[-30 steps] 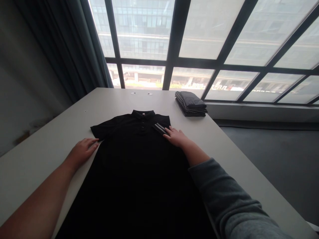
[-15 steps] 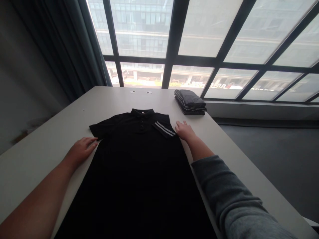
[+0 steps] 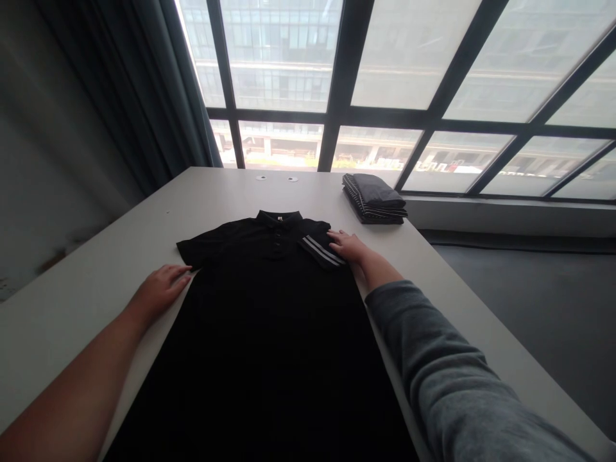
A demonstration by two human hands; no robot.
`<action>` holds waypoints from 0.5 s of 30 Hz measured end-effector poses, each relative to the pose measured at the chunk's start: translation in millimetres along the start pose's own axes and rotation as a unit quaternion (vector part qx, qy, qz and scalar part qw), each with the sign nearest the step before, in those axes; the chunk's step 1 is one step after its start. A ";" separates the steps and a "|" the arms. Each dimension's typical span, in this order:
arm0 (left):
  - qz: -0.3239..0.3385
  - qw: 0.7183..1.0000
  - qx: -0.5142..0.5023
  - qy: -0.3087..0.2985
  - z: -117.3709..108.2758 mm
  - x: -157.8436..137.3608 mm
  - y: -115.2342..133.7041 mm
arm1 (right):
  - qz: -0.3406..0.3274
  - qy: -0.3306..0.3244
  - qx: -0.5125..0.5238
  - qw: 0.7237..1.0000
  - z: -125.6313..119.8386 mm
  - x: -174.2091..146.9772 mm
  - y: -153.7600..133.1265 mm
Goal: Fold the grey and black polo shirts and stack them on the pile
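Observation:
A black polo shirt [image 3: 269, 308] lies spread on the table, collar at the far end and front placket facing up. Its right-side sleeve [image 3: 321, 253], marked with two pale stripes, is folded inward over the chest, while the left-side sleeve [image 3: 205, 245] points outward. My left hand [image 3: 161, 290] rests on the table at the shirt's left edge, fingertips by the lower corner of that outward sleeve and thumb apart. On the folded edge near the striped sleeve lies my right hand [image 3: 350, 247], palm down with its fingers spread.
A stack of folded grey and striped clothes [image 3: 374, 199] sits at the white table's [image 3: 231, 189] back right edge. Two round white fittings [image 3: 293, 179] are set in the far end. Beyond stand a large window and a dark curtain [image 3: 158, 96].
My right hand has moved slightly left, from beside the shirt onto its folded edge. The left hand stays by the other sleeve. The view has shifted a little.

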State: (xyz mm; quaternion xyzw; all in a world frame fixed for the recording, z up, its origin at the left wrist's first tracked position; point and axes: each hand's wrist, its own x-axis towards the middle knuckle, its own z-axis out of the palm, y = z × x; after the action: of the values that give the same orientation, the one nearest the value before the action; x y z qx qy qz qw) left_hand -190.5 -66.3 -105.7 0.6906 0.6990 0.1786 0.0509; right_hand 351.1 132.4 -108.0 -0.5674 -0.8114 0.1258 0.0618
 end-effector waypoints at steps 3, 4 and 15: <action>0.000 1.000 -0.011 0.011 2.9 1.4 -4.3 | -0.003 -0.008 -0.019 1.000 -1.7 7.4 5.6; -0.003 1.000 -0.012 0.012 4.0 1.8 -5.7 | -0.008 -0.003 -0.022 1.000 -2.2 9.9 6.1; -0.012 1.000 -0.008 0.008 7.7 1.9 -11.2 | 0.031 -0.028 -0.050 0.998 6.2 31.5 7.6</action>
State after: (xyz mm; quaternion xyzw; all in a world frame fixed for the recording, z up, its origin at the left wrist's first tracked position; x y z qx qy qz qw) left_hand -198.7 -62.9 -116.0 0.6799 0.7066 0.1889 0.0525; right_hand 345.5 163.5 -117.3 -0.5907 -0.8002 0.1030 0.0070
